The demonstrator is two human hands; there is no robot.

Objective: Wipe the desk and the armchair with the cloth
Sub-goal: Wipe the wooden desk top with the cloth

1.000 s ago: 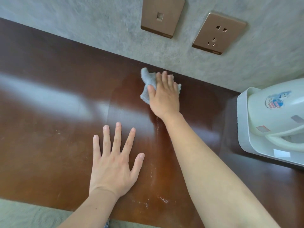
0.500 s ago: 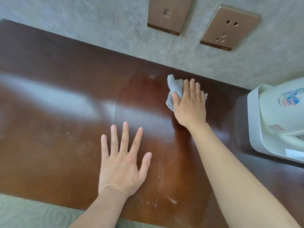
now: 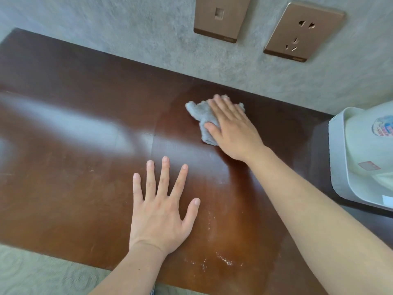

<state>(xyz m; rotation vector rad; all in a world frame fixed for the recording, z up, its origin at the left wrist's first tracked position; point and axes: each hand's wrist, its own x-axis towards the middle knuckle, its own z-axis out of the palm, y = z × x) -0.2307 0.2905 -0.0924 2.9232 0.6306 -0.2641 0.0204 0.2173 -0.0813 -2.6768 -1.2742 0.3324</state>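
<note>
A dark brown glossy desk (image 3: pixel 74 167) fills the view, running back to a grey wall. A small crumpled grey cloth (image 3: pixel 202 116) lies near the desk's back edge. My right hand (image 3: pixel 231 128) presses flat on it with straight fingers, covering its right half. My left hand (image 3: pixel 159 207) rests flat on the desk nearer the front edge, fingers spread, holding nothing. A damp darker patch spreads around and below the cloth. White streaks mark the desk near its front edge. No armchair is in view.
A white kettle (image 3: pixel 370 150) on a white tray (image 3: pixel 340 177) stands at the desk's right end, close to my right forearm. Two bronze wall plates, a switch (image 3: pixel 221 17) and a socket (image 3: pixel 302 31), sit on the wall above. Grey carpet (image 3: pixel 32 273) lies below the front edge.
My right hand slid the cloth to the right along the back edge and then swung it back left a little, fingers now angled leftward. My left hand stayed planted.
</note>
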